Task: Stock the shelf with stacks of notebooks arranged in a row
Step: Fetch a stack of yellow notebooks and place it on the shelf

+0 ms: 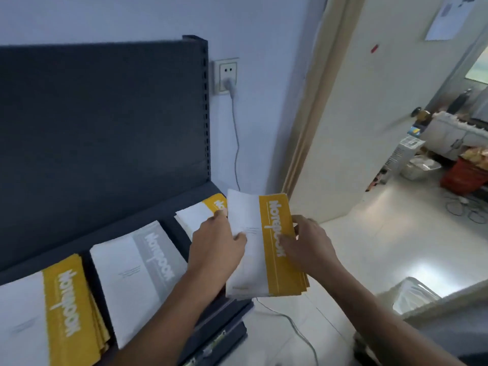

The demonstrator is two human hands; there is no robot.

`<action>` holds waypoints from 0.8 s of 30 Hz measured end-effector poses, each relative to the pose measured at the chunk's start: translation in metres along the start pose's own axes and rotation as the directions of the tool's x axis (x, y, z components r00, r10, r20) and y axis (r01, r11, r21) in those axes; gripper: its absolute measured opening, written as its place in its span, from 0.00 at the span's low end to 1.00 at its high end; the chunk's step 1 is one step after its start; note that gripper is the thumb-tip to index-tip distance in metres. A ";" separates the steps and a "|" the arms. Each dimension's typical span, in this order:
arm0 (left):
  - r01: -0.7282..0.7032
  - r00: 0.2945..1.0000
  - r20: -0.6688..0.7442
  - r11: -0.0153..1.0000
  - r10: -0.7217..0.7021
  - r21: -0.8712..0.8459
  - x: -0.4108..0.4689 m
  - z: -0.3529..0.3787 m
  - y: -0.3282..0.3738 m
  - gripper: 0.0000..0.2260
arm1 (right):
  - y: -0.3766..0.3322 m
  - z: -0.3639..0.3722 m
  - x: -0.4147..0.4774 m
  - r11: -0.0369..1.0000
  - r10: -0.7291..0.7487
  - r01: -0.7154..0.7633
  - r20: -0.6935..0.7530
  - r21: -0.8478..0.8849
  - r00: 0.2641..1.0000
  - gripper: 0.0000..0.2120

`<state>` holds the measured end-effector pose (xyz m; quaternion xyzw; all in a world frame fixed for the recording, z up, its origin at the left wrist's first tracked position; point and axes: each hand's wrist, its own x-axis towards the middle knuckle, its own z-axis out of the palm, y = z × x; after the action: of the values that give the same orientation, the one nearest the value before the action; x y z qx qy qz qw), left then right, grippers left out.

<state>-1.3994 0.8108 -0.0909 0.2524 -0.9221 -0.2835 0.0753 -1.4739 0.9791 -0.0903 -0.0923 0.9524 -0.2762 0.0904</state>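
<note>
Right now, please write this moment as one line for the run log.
left hand, right hand: holding yellow notebook stack | shelf: three stacks in row | held stack: not yet placed

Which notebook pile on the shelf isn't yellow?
The middle pile: its band is grey, while the left pile, the right pile and the held pile have yellow bands.

White-and-yellow notebooks (266,247), white-and-grey stack (137,281), dark-blue shelf (105,122)

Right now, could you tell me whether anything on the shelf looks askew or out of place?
The left yellow stack is fanned, its right edges stepped rather than flush. The grey stack looks square. The held stack is splayed too.
</note>
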 end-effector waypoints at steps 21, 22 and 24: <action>0.571 0.786 -0.318 0.820 -0.530 0.044 0.037 0.037 -0.022 0.10 | -0.039 0.072 0.137 0.845 -0.464 0.532 0.431 -0.047 0.774 0.12; 0.578 0.785 -0.314 0.814 -0.534 0.063 0.037 0.039 -0.021 0.11 | -0.038 0.074 0.139 0.842 -0.465 0.537 0.434 -0.055 0.772 0.12; 0.581 0.788 -0.311 0.809 -0.531 0.091 0.038 0.043 -0.022 0.13 | -0.035 0.077 0.141 0.836 -0.468 0.545 0.437 -0.062 0.768 0.13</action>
<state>-1.4353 0.7969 -0.1389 0.5553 -0.8090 -0.1704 0.0900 -1.5884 0.8790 -0.1529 -0.4096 0.8730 -0.1753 0.1984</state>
